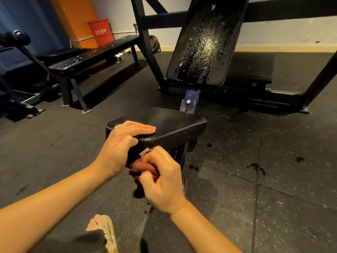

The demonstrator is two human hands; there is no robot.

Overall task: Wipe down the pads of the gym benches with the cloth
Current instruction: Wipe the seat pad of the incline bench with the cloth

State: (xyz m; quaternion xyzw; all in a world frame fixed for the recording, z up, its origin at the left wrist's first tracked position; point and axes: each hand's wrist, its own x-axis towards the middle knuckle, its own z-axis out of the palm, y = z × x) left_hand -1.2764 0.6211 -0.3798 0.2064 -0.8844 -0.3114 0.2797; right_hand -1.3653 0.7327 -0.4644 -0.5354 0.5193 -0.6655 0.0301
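A black seat pad (173, 123) with white stitching stands just in front of me. My left hand (120, 143) rests on its near left corner, fingers flat on top and thumb against the front edge. My right hand (162, 178) grips a bunched reddish-brown cloth (144, 166) against the pad's front face, below the edge. Behind the seat rises the tilted black back pad (204, 42), wet and speckled with droplets.
A flat black bench (87, 55) stands at the left, its top spotted with wet marks. A red box (101, 33) sits by the orange wall. Dark frame bars (147, 44) cross behind the back pad. Wet spots (256, 167) mark the rubber floor. My foot (102, 225) is below.
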